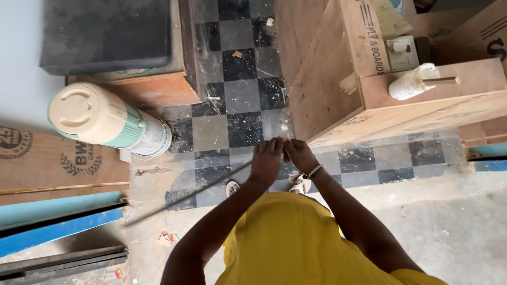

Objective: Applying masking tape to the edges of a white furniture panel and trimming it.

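Note:
Both of my hands are held together in front of my yellow shirt [285,237], over a black and grey checkered floor [232,95]. My left hand [266,158] is closed on the end of a long thin grey strip [185,196] that runs down to the left. My right hand [300,154], with a bead bracelet on the wrist, meets the left hand at the fingertips and pinches the same end. My feet in light sandals [302,184] show just below the hands.
A cream and green jug-like cooler [100,120] stands at the left beside plywood boards [47,163]. A dark slab [105,34] lies on a wooden box. Plywood cabinet pieces [338,79] with a white roll [414,80] stand at the right. Blue strips [58,224] lie lower left.

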